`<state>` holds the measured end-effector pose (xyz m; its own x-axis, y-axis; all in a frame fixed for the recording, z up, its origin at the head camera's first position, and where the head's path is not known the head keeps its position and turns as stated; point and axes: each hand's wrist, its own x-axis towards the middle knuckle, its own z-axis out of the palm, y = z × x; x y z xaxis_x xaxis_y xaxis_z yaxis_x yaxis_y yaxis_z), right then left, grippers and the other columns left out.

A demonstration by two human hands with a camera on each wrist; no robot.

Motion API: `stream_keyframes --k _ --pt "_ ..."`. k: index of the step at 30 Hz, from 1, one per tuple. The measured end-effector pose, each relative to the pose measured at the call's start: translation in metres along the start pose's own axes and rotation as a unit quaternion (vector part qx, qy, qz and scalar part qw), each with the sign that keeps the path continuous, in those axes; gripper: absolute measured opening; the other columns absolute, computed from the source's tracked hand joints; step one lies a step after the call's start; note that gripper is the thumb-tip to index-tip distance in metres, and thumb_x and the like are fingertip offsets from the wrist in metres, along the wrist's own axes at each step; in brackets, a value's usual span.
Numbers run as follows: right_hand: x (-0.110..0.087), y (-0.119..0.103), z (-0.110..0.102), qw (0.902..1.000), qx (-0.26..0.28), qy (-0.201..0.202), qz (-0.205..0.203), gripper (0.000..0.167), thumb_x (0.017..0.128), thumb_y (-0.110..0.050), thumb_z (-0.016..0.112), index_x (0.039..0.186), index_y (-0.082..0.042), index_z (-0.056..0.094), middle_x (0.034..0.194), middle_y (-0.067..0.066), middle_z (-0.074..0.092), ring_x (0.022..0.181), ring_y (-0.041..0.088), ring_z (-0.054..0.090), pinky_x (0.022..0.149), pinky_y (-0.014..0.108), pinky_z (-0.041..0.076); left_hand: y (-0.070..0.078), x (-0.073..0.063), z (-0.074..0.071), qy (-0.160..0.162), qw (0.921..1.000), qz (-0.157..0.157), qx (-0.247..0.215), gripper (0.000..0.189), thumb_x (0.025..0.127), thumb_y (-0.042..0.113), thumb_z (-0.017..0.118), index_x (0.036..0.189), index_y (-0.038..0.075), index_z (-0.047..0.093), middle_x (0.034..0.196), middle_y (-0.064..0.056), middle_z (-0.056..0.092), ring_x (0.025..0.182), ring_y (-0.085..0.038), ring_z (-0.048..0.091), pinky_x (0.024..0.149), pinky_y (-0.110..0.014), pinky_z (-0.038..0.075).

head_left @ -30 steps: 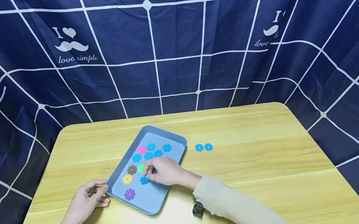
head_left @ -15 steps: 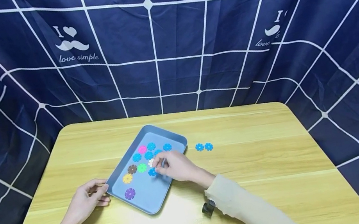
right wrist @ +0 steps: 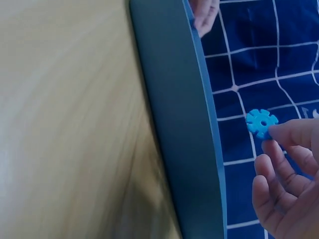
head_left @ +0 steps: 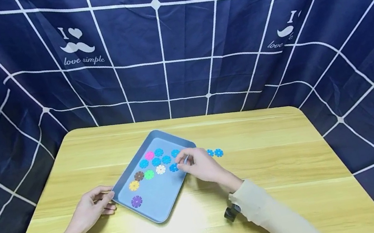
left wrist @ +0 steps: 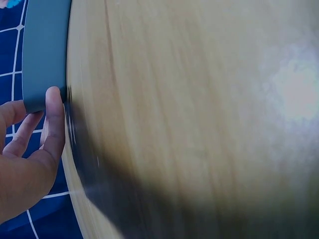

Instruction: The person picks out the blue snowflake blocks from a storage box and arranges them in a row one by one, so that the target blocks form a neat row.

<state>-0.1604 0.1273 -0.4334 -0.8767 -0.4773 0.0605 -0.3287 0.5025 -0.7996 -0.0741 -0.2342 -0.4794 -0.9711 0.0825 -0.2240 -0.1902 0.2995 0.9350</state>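
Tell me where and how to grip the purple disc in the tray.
Probably pinch the purple disc by opposite edges of its notched rim, coming from above: it lies flat, apart from the yellow disc, in the tray, whose raised wall may hamper a low approach.

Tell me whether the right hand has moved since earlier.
Yes: in the head view, the right hand, pinching a blue disc, has moved rightward across the tray to its right rim.

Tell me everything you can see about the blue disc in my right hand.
The blue disc looks like plastic: flat, round, with notches around its rim and a hole in the middle. The right hand pinches its edge, leaving most of it exposed. It is held in the air over the tray.
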Motion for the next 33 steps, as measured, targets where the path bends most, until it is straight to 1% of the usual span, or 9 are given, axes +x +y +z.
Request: stream_keyframes --k 4,8,13,17,21,24,28,31,33 --pt "-0.004 0.005 -0.012 0.9998 0.005 0.021 0.002 0.007 0.098 -0.016 0.074 0.104 -0.017 0.077 0.099 0.0 0.077 0.08 0.01 0.064 0.067 0.021 0.055 0.0 0.0 0.0 -0.001 1.0 0.001 -0.001 0.039 0.107 0.007 0.059 0.138 -0.017 0.054 0.093 -0.013 0.071 0.075 -0.01 0.072 0.072 -0.027 0.07" --pt "-0.008 0.011 -0.022 0.9988 0.014 0.047 0.001 0.007 0.096 -0.014 0.075 0.103 -0.015 0.077 0.094 0.004 0.076 0.079 0.011 0.064 0.068 0.022 0.057 0.0 0.0 0.001 0.002 1.0 0.004 -0.003 0.039 0.107 0.007 0.059 0.137 -0.017 0.054 0.093 -0.014 0.071 0.074 -0.011 0.072 0.072 -0.028 0.07" --pt "-0.012 0.02 -0.034 0.9961 0.027 0.082 0.016 0.007 0.095 -0.012 0.077 0.101 -0.011 0.077 0.093 0.008 0.076 0.078 0.012 0.064 0.069 0.022 0.057 0.001 0.0 0.001 0.004 1.0 0.003 -0.006 0.039 0.107 0.007 0.06 0.137 -0.017 0.055 0.093 -0.014 0.071 0.073 -0.011 0.072 0.071 -0.028 0.07" --pt "-0.017 0.027 -0.042 0.9934 0.04 0.102 0.033 0.008 0.094 -0.011 0.078 0.101 -0.008 0.077 0.094 0.01 0.076 0.076 0.011 0.063 0.068 0.019 0.056 0.001 0.0 0.001 0.004 1.0 0.0 -0.007 0.039 0.107 0.007 0.06 0.137 -0.017 0.054 0.093 -0.014 0.071 0.073 -0.011 0.072 0.071 -0.028 0.07" --pt "-0.022 0.035 -0.049 0.9906 0.055 0.115 0.048 0.01 0.093 -0.01 0.079 0.101 -0.006 0.076 0.094 0.012 0.075 0.074 0.01 0.062 0.067 0.018 0.055 0.001 0.0 0.001 0.004 1.0 -0.002 -0.008 0.039 0.107 0.008 0.06 0.137 -0.017 0.054 0.093 -0.013 0.071 0.073 -0.012 0.072 0.071 -0.028 0.07" --pt "-0.025 0.04 -0.055 0.9883 0.071 0.122 0.056 0.012 0.093 -0.008 0.078 0.103 -0.003 0.076 0.096 0.016 0.074 0.075 0.015 0.066 0.066 0.018 0.056 0.0 0.0 0.0 0.001 1.0 -0.002 -0.008 0.04 0.107 0.008 0.059 0.138 -0.017 0.054 0.094 -0.013 0.07 0.074 -0.012 0.073 0.072 -0.028 0.07" --pt "-0.029 0.051 -0.062 0.9855 0.085 0.131 0.065 0.015 0.093 -0.006 0.078 0.105 0.001 0.075 0.096 0.02 0.073 0.074 0.013 0.065 0.064 0.017 0.056 -0.001 0.001 0.0 0.0 1.0 0.0 -0.008 0.04 0.107 0.008 0.059 0.138 -0.017 0.054 0.094 -0.013 0.07 0.074 -0.012 0.073 0.072 -0.029 0.07" --pt "-0.031 0.059 -0.068 0.9839 0.09 0.136 0.072 0.017 0.093 -0.006 0.078 0.107 0.004 0.074 0.095 0.019 0.073 0.072 0.007 0.063 0.064 0.017 0.056 0.0 0.001 0.0 -0.001 0.9999 0.002 -0.01 0.04 0.107 0.008 0.059 0.138 -0.017 0.054 0.094 -0.013 0.07 0.074 -0.012 0.073 0.072 -0.029 0.071" --pt "-0.033 0.065 -0.072 0.9826 0.094 0.14 0.077 0.019 0.093 -0.006 0.078 0.108 0.005 0.074 0.093 0.014 0.073 0.07 0.008 0.064 0.063 0.017 0.056 0.0 0.001 0.001 -0.002 0.9999 0.002 -0.011 0.04 0.107 0.008 0.059 0.138 -0.017 0.054 0.094 -0.013 0.07 0.075 -0.012 0.073 0.073 -0.029 0.07"
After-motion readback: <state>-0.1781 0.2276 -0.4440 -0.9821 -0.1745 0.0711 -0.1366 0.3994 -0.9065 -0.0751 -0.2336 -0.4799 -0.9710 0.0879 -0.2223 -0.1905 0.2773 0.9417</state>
